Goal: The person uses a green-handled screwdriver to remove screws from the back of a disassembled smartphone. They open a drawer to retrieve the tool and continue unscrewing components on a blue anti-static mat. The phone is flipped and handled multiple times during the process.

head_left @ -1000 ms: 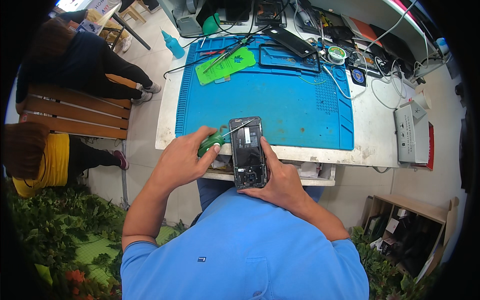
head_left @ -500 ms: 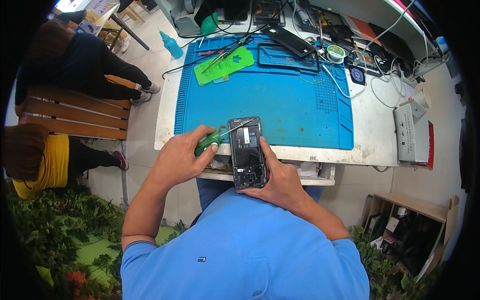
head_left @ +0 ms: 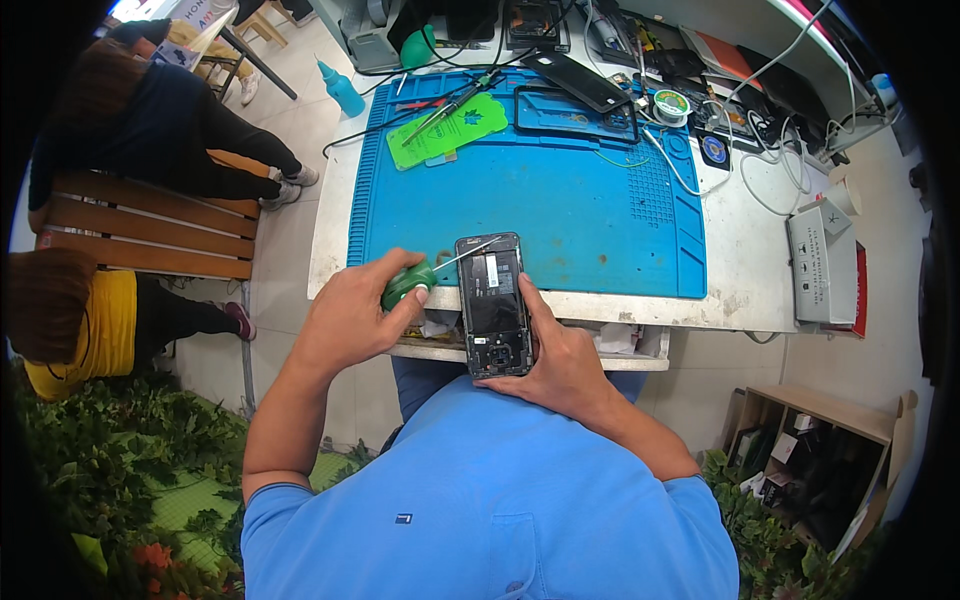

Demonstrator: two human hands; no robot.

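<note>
My left hand (head_left: 350,312) is closed round the green handle of a screwdriver (head_left: 408,285). Its thin metal shaft slants up to the right, and the tip lies over the top end of an opened phone (head_left: 496,310). Whether the tip touches the phone I cannot tell. The phone's back is off, showing a dark battery area, a white label and the camera part at the lower end. My right hand (head_left: 562,365) grips the phone by its right side and lower edge, at the near edge of the blue work mat (head_left: 500,200).
On the mat's far part lie a soldering iron (head_left: 450,108), a green card (head_left: 475,128), a black phone frame (head_left: 560,122) and a dark panel (head_left: 577,82). A solder spool (head_left: 671,108) and cables sit at right. Two people sit on a wooden bench (head_left: 150,225) at left.
The screwdriver and my left hand have shifted slightly left, drawing the tip a little back along the phone's top end. The phone and my right hand stay put.
</note>
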